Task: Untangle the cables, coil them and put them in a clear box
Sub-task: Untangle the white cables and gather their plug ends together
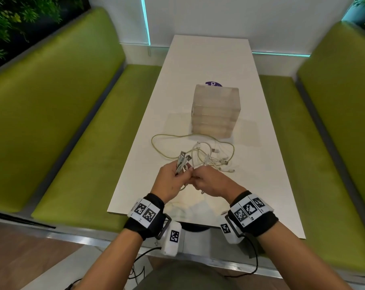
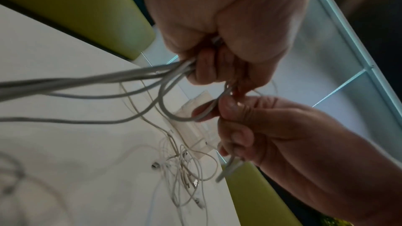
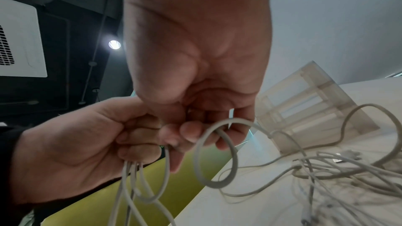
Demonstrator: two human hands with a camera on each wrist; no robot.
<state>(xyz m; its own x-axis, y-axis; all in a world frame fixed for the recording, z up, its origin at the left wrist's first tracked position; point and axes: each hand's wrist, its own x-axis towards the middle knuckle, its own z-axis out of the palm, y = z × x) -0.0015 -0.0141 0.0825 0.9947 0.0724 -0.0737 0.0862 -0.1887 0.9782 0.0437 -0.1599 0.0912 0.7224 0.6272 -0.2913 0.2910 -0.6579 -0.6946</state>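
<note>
Fingers of left hand [image 1: 170, 181] curled round a cable bundle [image 2: 121, 76] | right hand [image 1: 211, 183] pinches one loop [image 3: 217, 154] | remaining tangle [image 1: 208, 156] on table [image 1: 208, 59] before clear box [image 1: 216, 110] | cables light, soft, springy; better hold near plugs.

Head view high, facing down and forward over the bench [image 1: 208, 59], both wrist views close under the hands, sharing the cable tangle [image 2: 185, 169] beside the clear box [image 3: 315, 106]

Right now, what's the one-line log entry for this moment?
phase: untangling | left hand: grips cable bundle | right hand: pinches cable loop | tangle: on table | box: no cables inside
</note>
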